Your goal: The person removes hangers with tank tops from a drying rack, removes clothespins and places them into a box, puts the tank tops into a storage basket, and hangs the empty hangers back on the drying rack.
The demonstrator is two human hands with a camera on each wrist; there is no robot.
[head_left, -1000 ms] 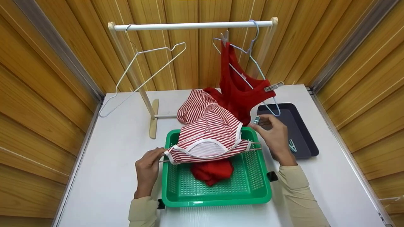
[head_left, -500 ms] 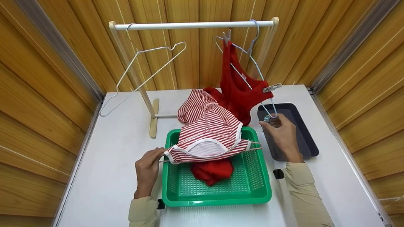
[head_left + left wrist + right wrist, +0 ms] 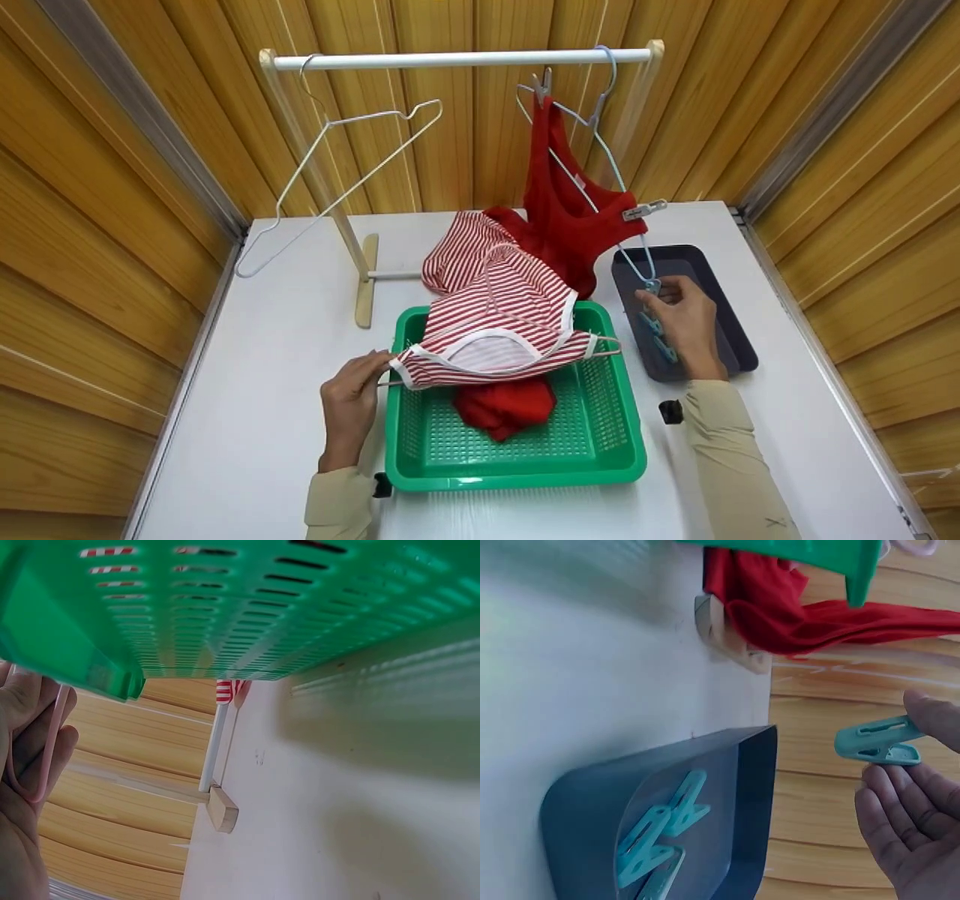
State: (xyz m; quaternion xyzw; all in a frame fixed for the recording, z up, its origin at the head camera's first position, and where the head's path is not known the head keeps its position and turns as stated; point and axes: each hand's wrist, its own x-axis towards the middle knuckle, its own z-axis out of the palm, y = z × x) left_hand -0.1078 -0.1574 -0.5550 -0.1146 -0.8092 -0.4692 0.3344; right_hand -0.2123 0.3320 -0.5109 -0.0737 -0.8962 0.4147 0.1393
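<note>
A red-and-white striped sleeveless top [image 3: 502, 300] lies across the far part of the green basket [image 3: 517, 480], with a pink hanger [image 3: 51, 742] through it. My left hand [image 3: 352, 394] grips the hanger's left end beside the top's white-trimmed strap; in the left wrist view the hanger's loop lies against the fingers. Over the dark tray [image 3: 727, 330], my right hand [image 3: 686, 319] pinches a teal clothespin [image 3: 877, 741] between thumb and fingers. Several teal clothespins [image 3: 641, 844] lie in that tray. A red cloth [image 3: 504, 409] is bunched inside the basket.
A rack with a white bar [image 3: 457, 58] stands at the back. From it hang a bare hanger [image 3: 352, 187] and a red sleeveless top [image 3: 547, 172] on a blue hanger [image 3: 611, 161], with grey clips [image 3: 643, 210] at the straps. Wood-patterned walls surround the table [image 3: 255, 390].
My right hand has moved right, from the striped top's right side to over the tray, with the clothespin in it. The hanging red top has swung slightly. My left hand stays put.
</note>
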